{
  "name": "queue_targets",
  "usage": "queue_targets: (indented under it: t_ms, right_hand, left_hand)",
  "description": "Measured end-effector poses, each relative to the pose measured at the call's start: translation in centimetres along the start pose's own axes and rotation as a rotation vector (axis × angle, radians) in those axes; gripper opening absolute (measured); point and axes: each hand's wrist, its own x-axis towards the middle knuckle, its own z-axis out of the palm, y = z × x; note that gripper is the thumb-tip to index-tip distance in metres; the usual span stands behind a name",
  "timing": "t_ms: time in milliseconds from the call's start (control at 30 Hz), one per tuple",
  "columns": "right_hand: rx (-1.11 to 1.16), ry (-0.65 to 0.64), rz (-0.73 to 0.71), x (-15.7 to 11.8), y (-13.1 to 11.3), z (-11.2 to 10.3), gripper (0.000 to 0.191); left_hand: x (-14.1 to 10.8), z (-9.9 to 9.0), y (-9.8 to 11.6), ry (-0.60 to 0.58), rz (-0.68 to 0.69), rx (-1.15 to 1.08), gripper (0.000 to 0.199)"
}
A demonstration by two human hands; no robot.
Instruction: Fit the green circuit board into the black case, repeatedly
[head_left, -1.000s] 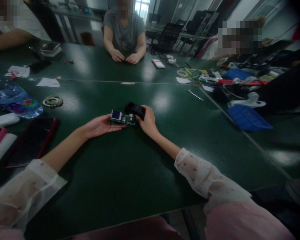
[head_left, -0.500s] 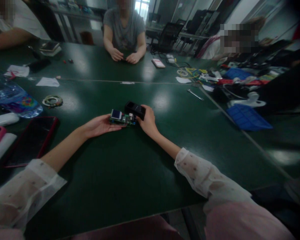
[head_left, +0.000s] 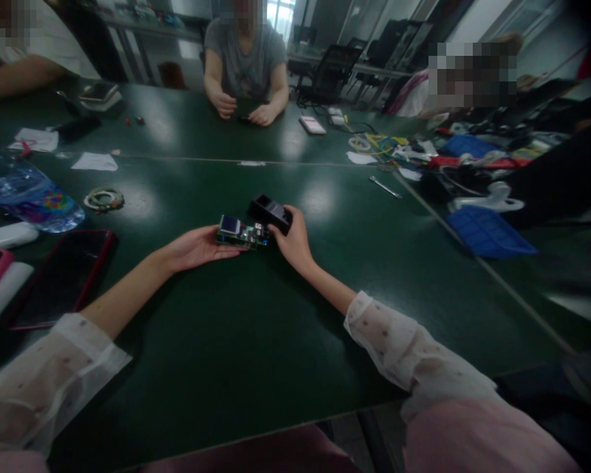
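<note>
Kinda looks like an office-type electronics workshop, going by the circuit board (head_left: 249,234), wrench (head_left: 385,187), messy cables (head_left: 378,142), green table (head_left: 226,341) and mesh chair (head_left: 333,71).

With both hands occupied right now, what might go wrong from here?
1. The bare circuit board sits in the left hand; a tilt might drop it onto the green table.
2. The right hand holds the black case close by, so it could knock exposed components.
3. The left sleeve is near the red-edged phone and might nudge it.
</note>
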Motion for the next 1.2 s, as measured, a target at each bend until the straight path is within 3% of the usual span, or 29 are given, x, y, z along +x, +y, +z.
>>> queue_targets:
  t_ms: [167,400,600,867,1200]
  right_hand:
    - [0.072,0.032,-0.062,0.0,-0.1,0.0,0.053]
    - [0.122,0.08,-0.206,-0.9,-2.6,-0.9,0.056]
    - [0.124,-0.035,-0.393,-1.4,-3.4,-1.1,0.056]
    - [0.12,-0.185,-0.352,-1.2,-3.7,-1.3,0.057]
    - [0.12,-0.211,-0.342,-1.2,-3.9,-1.4,0.056]
  left_hand:
    - [0.0,-0.1,0.0,0.001,0.002,-0.004,0.059]
    - [0.3,-0.5,-0.1,-0.038,-0.008,0.008,0.06]
    - [0.4,-0.9,-0.2,-0.061,0.009,0.005,0.062]
    - [0.4,-1.1,-0.3,-0.087,0.034,0.002,0.068]
    - [0.5,-1.2,-0.2,-0.107,0.032,0.018,0.069]
